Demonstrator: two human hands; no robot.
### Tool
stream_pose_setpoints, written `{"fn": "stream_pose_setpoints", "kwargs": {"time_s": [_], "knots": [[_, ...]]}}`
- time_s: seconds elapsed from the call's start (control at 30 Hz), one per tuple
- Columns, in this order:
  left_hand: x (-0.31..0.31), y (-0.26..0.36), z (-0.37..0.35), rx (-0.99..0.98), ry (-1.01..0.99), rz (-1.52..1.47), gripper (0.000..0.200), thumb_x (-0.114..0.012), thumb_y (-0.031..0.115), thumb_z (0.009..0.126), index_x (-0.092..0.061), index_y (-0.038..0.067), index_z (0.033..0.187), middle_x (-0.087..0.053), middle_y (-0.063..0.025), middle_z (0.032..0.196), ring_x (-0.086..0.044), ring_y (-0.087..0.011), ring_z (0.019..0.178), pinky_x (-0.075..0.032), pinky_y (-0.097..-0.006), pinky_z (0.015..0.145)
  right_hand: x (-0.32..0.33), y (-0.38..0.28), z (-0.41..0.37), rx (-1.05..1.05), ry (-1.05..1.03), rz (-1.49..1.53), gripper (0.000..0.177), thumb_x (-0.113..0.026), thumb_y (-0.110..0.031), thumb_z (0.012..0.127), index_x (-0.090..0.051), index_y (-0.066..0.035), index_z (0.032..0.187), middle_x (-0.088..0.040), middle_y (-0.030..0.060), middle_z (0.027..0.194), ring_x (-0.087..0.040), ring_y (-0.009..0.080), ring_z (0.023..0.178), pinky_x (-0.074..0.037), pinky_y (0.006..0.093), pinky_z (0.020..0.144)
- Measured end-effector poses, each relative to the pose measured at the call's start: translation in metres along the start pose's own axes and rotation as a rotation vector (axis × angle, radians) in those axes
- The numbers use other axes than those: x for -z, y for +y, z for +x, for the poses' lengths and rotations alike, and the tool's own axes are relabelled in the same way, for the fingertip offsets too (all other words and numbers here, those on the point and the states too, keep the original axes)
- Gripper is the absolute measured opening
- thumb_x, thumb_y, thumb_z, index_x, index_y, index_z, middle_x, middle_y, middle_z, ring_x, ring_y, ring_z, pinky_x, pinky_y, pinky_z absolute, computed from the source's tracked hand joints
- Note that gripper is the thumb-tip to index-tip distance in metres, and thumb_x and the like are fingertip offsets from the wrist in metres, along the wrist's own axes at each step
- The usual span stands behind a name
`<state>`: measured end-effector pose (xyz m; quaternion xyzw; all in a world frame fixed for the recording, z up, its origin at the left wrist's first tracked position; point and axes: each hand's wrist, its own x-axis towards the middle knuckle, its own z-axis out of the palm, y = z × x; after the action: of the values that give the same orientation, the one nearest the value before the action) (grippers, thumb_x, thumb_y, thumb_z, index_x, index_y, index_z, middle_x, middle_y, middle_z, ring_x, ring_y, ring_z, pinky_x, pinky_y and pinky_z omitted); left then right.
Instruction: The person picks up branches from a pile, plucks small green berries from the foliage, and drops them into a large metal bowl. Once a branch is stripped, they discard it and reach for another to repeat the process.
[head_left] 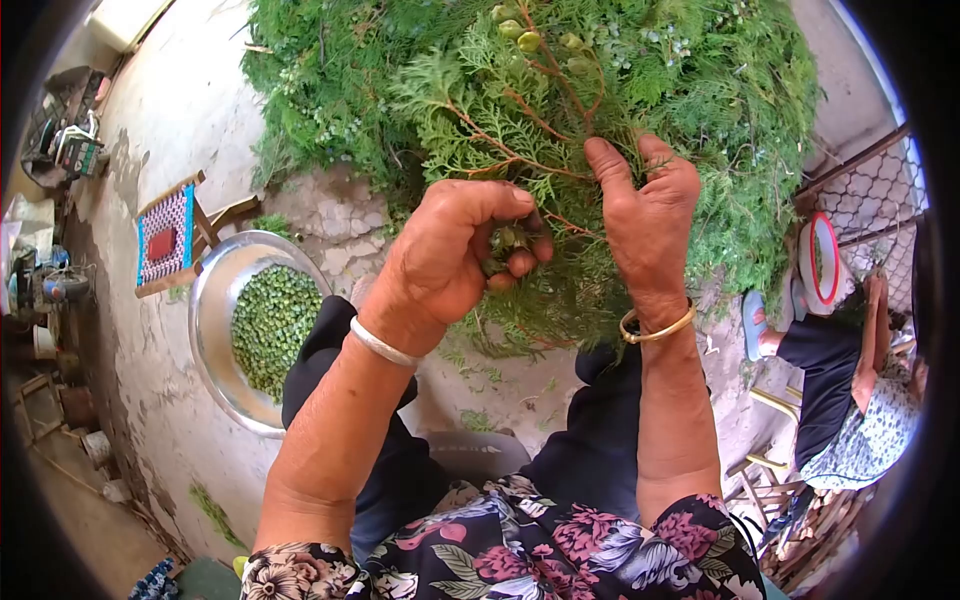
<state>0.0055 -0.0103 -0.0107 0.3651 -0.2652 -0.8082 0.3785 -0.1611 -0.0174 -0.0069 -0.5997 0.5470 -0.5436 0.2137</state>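
Note:
My left hand (455, 240), with a silvery bangle at its wrist, is curled shut around several small green seed cones (508, 240); part of them is hidden by the fingers. Beside it, my right hand (648, 205) pinches the reddish stem of a conifer branch (520, 160) between thumb and fingers. The branch has flat, scaly green sprays and bears larger green cones (522, 32) near its top. Behind both hands rises a big heap of cut conifer branches (330, 70). To the left of my legs, a metal basin (208, 330) holds many loose green seed cones (272, 325).
A woven-seat stool (165, 240) stands just behind the basin. At the right, another person (865, 420) sits near a red-rimmed white basin (822, 262) and a wire-mesh panel (870, 190). Fallen green sprigs (213, 515) lie on the concrete floor.

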Motion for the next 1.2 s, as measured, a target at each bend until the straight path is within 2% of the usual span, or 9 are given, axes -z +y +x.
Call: {"fn": "stream_pose_setpoints", "kwargs": {"time_s": [0.17, 0.47, 0.7, 0.8, 0.87, 0.97, 1.03, 1.1, 1.2], "knots": [[0.003, -0.002, 0.001, 0.216, -0.113, -0.079, 0.023, -0.049, 0.019, 0.082, -0.057, -0.001, 0.089, -0.062, -0.0171, 0.075, -0.054, -0.0148, 0.053, -0.036, -0.0202, 0.035, 0.001, 0.009, 0.003, -0.001, 0.032, 0.013, 0.015, -0.065, -0.006, 0.081, -0.057, 0.004, 0.074, -0.051, 0.0033, 0.059, -0.038, 0.0096, 0.057, -0.037, 0.0283, 0.051], [-0.005, -0.005, -0.003, 0.209, -0.111, 0.071, 0.010, -0.053, 0.003, 0.075, -0.058, -0.003, 0.081, -0.064, -0.0190, 0.074, -0.053, -0.0126, 0.049, -0.034, -0.0199, 0.031, 0.002, 0.011, 0.004, 0.011, 0.050, -0.022, 0.018, -0.067, -0.007, 0.080, -0.055, 0.003, 0.071, -0.044, 0.0007, 0.056, -0.036, 0.0090, 0.055, -0.032, 0.0278, 0.047], [-0.005, -0.008, -0.005, 0.110, -0.034, 0.037, 0.014, -0.057, 0.011, 0.083, -0.058, -0.003, 0.081, -0.063, -0.0188, 0.072, -0.054, -0.0133, 0.049, -0.034, -0.0181, 0.032, 0.000, 0.012, 0.003, -0.030, 0.028, 0.008, 0.015, -0.067, -0.007, 0.080, -0.057, 0.003, 0.074, -0.051, 0.0019, 0.060, -0.039, 0.0098, 0.056, -0.035, 0.0278, 0.050], [-0.001, -0.007, -0.005, 0.069, -0.135, 0.112, 0.026, -0.052, 0.019, 0.089, -0.058, -0.006, 0.090, -0.063, -0.0225, 0.080, -0.058, -0.0192, 0.056, -0.040, -0.0194, 0.036, 0.003, 0.015, 0.006, 0.030, 0.077, 0.011, 0.013, -0.066, -0.007, 0.080, -0.060, 0.004, 0.079, -0.057, 0.0036, 0.063, -0.043, 0.0102, 0.058, -0.038, 0.0275, 0.052], [-0.001, -0.007, -0.004, 0.108, -0.266, -0.214, 0.039, -0.042, 0.025, 0.094, -0.055, -0.010, 0.102, -0.062, -0.0261, 0.089, -0.062, -0.0252, 0.065, -0.046, -0.0220, 0.040, 0.004, 0.015, 0.007, -0.022, 0.093, 0.042, 0.013, -0.066, -0.007, 0.080, -0.062, 0.005, 0.084, -0.060, 0.0052, 0.066, -0.046, 0.0104, 0.060, -0.040, 0.0266, 0.055], [0.004, 0.001, -0.006, 0.069, -0.309, -0.349, 0.049, -0.032, 0.031, 0.097, -0.051, -0.012, 0.110, -0.060, -0.0278, 0.095, -0.063, -0.0287, 0.073, -0.050, -0.0243, 0.045, 0.010, 0.014, 0.008, -0.121, 0.051, -0.023, 0.013, -0.065, -0.006, 0.081, -0.064, 0.004, 0.089, -0.062, 0.0052, 0.070, -0.048, 0.0102, 0.062, -0.041, 0.0269, 0.058], [0.012, 0.010, -0.007, 0.032, -0.296, -0.307, 0.043, -0.037, 0.027, 0.096, -0.053, -0.011, 0.106, -0.060, -0.0262, 0.092, -0.062, -0.0242, 0.067, -0.047, -0.0208, 0.043, 0.010, 0.020, 0.008, -0.167, 0.038, 0.037, 0.012, -0.064, -0.004, 0.081, -0.065, 0.004, 0.090, -0.063, 0.0040, 0.071, -0.048, 0.0095, 0.063, -0.042, 0.0268, 0.059], [0.018, 0.015, -0.009, -0.236, -0.122, -0.073, 0.033, -0.044, 0.022, 0.095, -0.056, -0.008, 0.103, -0.061, -0.0224, 0.086, -0.059, -0.0177, 0.061, -0.041, -0.0167, 0.040, 0.010, 0.020, 0.007, -0.220, 0.014, 0.103, 0.013, -0.063, -0.003, 0.081, -0.066, 0.003, 0.091, -0.063, 0.0028, 0.072, -0.049, 0.0088, 0.064, -0.042, 0.0268, 0.060], [0.008, 0.014, -0.006, -0.319, 0.073, -0.005, 0.019, -0.056, 0.014, 0.089, -0.060, -0.003, 0.098, -0.062, -0.0131, 0.075, -0.055, -0.0106, 0.056, -0.034, -0.0142, 0.038, 0.010, 0.014, 0.003, -0.295, -0.199, 0.160, 0.013, -0.061, 0.000, 0.081, -0.066, 0.002, 0.092, -0.061, -0.0020, 0.072, -0.048, 0.0060, 0.066, -0.042, 0.0248, 0.060]]}}
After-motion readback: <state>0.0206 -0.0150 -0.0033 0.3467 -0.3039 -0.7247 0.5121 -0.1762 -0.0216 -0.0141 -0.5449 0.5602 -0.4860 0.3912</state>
